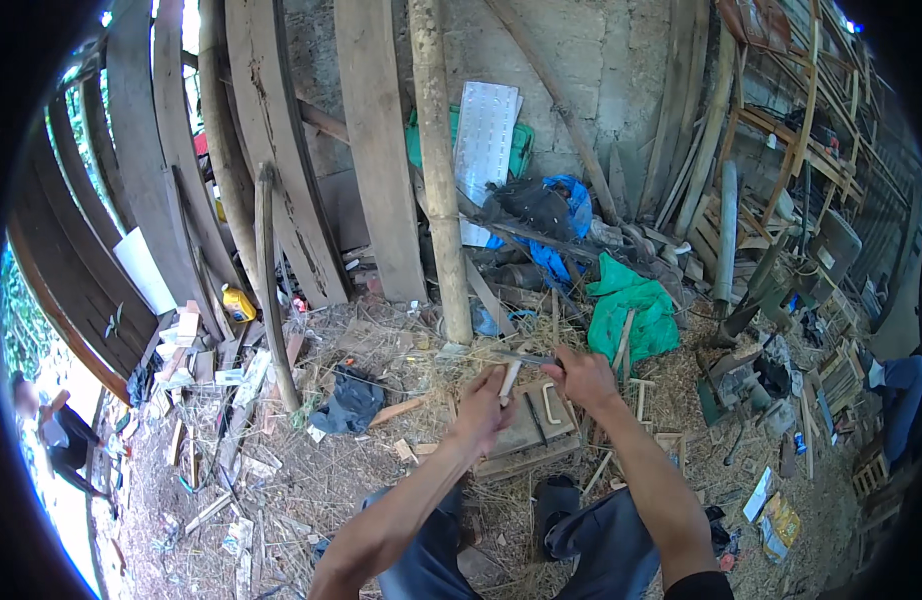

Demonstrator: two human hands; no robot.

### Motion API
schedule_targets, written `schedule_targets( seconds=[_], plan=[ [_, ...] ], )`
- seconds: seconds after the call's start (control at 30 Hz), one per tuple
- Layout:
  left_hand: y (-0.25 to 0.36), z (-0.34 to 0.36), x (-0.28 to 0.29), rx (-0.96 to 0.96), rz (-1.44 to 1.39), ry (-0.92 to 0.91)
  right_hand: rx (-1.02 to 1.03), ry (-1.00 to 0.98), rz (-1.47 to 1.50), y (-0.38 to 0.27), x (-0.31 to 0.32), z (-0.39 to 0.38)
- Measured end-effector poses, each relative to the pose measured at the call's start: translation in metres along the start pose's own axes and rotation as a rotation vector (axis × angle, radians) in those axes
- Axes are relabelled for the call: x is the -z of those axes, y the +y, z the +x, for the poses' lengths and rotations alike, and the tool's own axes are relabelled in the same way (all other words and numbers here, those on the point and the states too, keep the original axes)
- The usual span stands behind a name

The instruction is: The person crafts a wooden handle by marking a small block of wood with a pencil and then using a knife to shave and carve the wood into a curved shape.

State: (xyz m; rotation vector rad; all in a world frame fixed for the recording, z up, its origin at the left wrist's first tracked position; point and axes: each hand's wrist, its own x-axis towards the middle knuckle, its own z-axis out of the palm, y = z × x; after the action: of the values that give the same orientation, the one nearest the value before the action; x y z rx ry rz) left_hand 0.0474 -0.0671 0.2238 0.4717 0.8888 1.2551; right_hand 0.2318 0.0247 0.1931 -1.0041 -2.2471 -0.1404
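My left hand point(480, 408) is closed around a short pale wooden stick point(510, 380), which sticks up past the fingers. In my right hand point(587, 380) is a knife point(522, 357), its blade pointing left and lying close to the stick's upper end; I cannot tell whether they touch. Below both hands is a low wooden board point(501, 437). On it lie a thin dark pointed tool point(536, 418) and a pale bent wooden piece point(550, 405). Another pale bent piece point(641, 398) is just right of my right hand.
Wood shavings and offcuts litter the ground. A green plastic sack point(636, 318) lies ahead, a dark plastic bag point(349, 402) to the left. Planks point(376, 150) and a bamboo post point(436, 180) stand before the wall. A person point(63, 435) sits at the far left.
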Motion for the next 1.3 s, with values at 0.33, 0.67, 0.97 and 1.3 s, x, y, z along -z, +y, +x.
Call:
schedule_targets(
  seconds=[0.33,0.67,0.97,1.3],
  plan=[
    [-0.007,0.023,0.008,-0.053,-0.016,0.028,-0.053,-0.03,0.027,-0.034,-0.012,0.0],
    [-0.004,0.008,0.002,-0.081,0.013,-0.033,0.129,0.113,-0.053,-0.011,-0.004,0.006],
    [0.003,-0.001,-0.007,-0.078,0.108,-0.013,-0.125,-0.087,-0.105,0.002,0.0,-0.005],
    [-0.008,0.027,0.006,-0.271,0.194,0.129,-0.047,-0.153,0.04,-0.042,-0.002,0.002]
  ],
)
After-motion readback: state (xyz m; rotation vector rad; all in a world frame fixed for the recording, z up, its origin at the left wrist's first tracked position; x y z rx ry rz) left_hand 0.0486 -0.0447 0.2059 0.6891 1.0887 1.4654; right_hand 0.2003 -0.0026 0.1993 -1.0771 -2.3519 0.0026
